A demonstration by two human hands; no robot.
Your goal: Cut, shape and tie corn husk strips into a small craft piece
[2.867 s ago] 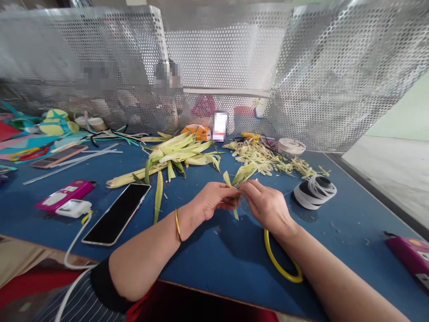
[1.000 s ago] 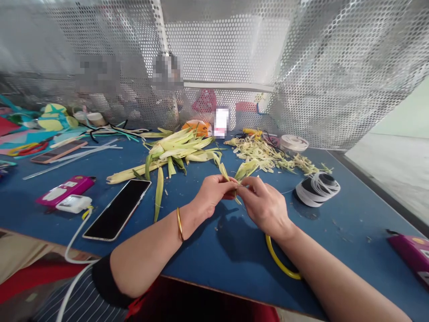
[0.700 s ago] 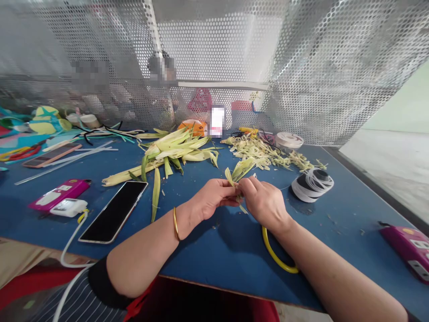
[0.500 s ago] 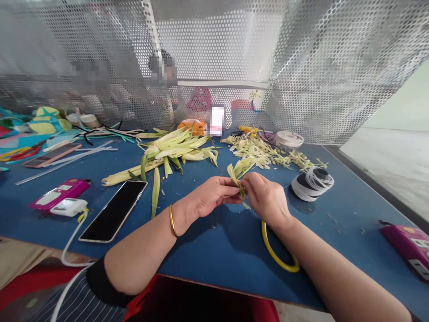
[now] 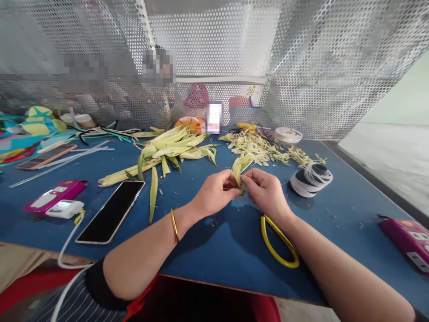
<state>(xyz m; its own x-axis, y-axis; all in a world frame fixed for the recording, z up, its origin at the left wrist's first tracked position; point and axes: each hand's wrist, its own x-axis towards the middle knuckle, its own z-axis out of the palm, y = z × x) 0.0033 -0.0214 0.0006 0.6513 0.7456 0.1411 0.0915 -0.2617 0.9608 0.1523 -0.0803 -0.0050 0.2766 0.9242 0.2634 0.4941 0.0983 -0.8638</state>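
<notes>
My left hand (image 5: pixel 219 190) is closed, thumb and fingers pinching a pale green corn husk (image 5: pixel 240 166). From the right, my right hand (image 5: pixel 264 190) pinches the same husk near its lower end. Both hands meet just above the blue table, and the fingertips partly hide the husk's lower part. Below my right wrist lies a yellow-handled tool (image 5: pixel 275 250), its far part hidden under the hand. Beyond the left hand is a heap of long corn husks (image 5: pixel 174 145). A pile of short, knotted husk pieces (image 5: pixel 254 147) lies behind the right hand.
A spool of white cord (image 5: pixel 311 180) stands to the right, with a purple power strip (image 5: pixel 407 239) nearer the edge. At left are a black-screened phone (image 5: pixel 112 212), a purple power strip (image 5: pixel 55 197) and a white cable (image 5: pixel 63 250). A perforated metal screen (image 5: pixel 221 40) rises behind.
My left hand has turned so its back shows more, with the thumb now pressed along the husk. The husk stands more upright between the hands. The view has shifted slightly.
</notes>
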